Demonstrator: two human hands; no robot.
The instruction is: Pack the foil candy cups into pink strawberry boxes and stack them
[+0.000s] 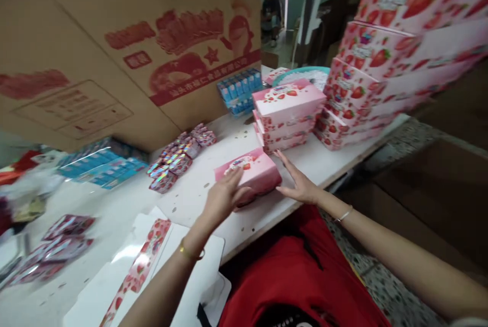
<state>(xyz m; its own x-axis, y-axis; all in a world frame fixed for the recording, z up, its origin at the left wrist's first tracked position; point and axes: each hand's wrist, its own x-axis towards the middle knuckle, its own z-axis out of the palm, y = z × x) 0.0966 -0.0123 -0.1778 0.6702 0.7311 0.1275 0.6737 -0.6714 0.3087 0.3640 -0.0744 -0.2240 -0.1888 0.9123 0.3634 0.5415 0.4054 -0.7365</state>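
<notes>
A closed pink strawberry-print box (263, 173) lies near the front edge of the white table. My left hand (225, 192) rests on its left side and top, fingers stretched out. Just off its right end, my right hand (299, 182) is held with thumb and fingers apart, holding nothing. Behind the box stands a short stack of matching pink boxes (287, 106). Flat, unfolded box cardboard (183, 256) with a strawberry-print strip lies below my left forearm.
A large brown carton (129, 22) walls off the table's back. Wrapped small packs (179, 156) and blue packs (104, 161) stand before it. Shiny packets (63, 243) lie at left. A tall stack of strawberry boxes (358, 88) rises at right. A person (271, 9) sits far behind.
</notes>
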